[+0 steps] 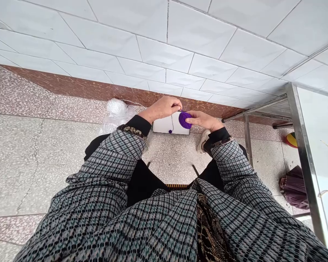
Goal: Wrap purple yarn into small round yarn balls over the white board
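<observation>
A ball of purple yarn rests in my right hand, whose thumb lies across its front while the fingers pass behind it. My left hand is closed in a pinch at the ball's upper left edge, on the purple yarn strand. Below both hands is a white, box-like surface with a dark edge. On it lies a small dark purple bundle, with a thin strand running up from it toward my left hand. The far part of this white surface is hidden by my hands.
White yarn in a clear plastic bag sits on the floor to the left. A tiled wall rises just ahead. At right stands a metal-framed table, with a purple umbrella-like item and a red-yellow object beneath.
</observation>
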`<state>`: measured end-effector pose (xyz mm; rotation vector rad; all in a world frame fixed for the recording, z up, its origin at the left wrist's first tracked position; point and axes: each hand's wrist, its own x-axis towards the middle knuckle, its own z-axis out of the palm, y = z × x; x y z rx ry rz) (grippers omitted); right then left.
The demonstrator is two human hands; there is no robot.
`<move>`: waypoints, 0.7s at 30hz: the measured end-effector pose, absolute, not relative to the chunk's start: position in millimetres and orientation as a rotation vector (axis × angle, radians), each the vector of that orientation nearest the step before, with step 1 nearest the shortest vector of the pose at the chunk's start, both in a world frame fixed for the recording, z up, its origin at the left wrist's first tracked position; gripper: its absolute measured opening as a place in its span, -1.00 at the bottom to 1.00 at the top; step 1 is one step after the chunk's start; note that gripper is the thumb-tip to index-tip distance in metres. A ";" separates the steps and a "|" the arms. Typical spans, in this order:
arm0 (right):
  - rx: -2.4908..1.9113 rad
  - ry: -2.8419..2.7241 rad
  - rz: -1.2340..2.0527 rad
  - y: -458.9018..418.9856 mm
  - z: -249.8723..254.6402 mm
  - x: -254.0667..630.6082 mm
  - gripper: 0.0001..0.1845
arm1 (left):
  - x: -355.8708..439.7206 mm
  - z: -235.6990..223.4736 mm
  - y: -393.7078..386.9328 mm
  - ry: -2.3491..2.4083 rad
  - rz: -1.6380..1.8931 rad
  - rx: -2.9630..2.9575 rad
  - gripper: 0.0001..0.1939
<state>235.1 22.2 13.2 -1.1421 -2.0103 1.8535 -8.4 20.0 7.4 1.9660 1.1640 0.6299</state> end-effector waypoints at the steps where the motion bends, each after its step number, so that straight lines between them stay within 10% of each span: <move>1: -1.097 -1.956 1.936 20.2 15.8 234.6 -0.54 | -8.5 5.9 21.0 1.178 0.636 1.962 -0.77; 10: -1.026 -1.411 1.837 25.0 13.2 232.3 -0.13 | 15.5 -7.4 12.9 1.137 0.418 1.932 -0.70; 21: -1.653 -1.572 1.491 27.8 4.9 227.7 -0.67 | 5.5 12.4 6.2 0.883 0.419 2.013 -0.76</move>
